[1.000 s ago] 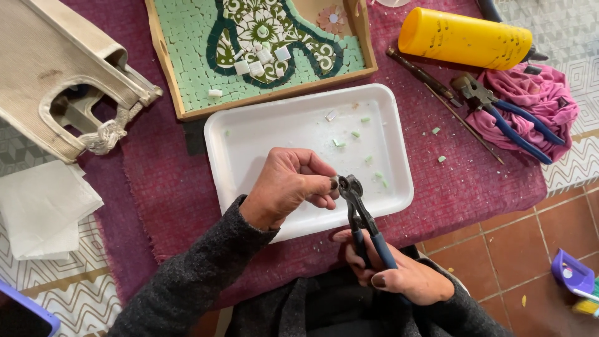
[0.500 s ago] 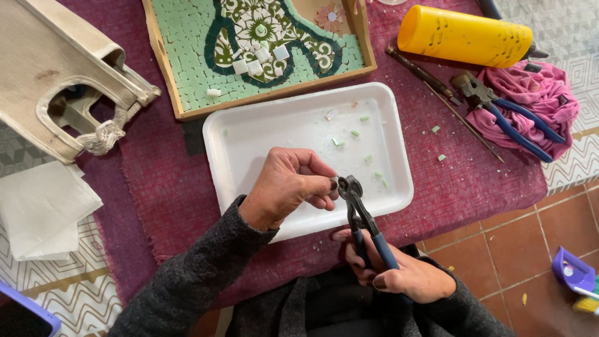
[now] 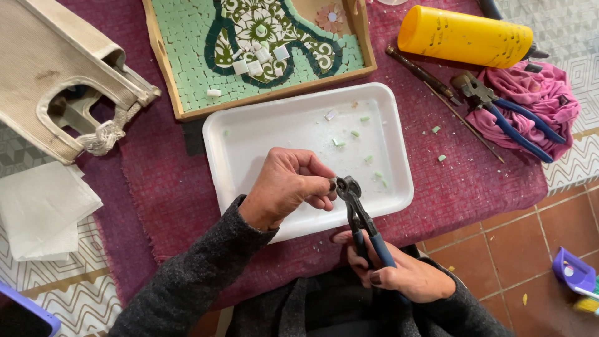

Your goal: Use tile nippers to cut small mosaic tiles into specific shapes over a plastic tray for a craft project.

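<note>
A: Where are the hands?

B: Nearest me, the right hand (image 3: 409,278) is wrapped shut around the blue handles of a pair of tile nippers (image 3: 359,215), held upright at the near edge of the tabletop. The left hand (image 3: 290,187) is pinched almost closed at the nipper head. I judge it holds a tiny tile piece there, but the piece is too small to see.

A: What could go wrong?

B: The fingertips (image 3: 327,201) sit right beside the cutting head, so a slip might nip them. A cut chip could also fly past the white tray (image 3: 249,140) underneath and land on the floor.

A: How many of each thing?

B: One white tray, at the middle of the burgundy cloth (image 3: 168,187), with about seven pale green chips (image 3: 365,134) lying in it. Two more green chips (image 3: 438,143) rest on the cloth by its right edge. Farther back, one wooden frame with a green mosaic (image 3: 262,43), four loose white tiles on it. At the far right corner, one yellow bottle (image 3: 465,37), one second pair of blue-handled pliers (image 3: 505,118), one pink rag (image 3: 546,93). At the left edge, one beige bag (image 3: 56,68).
</note>
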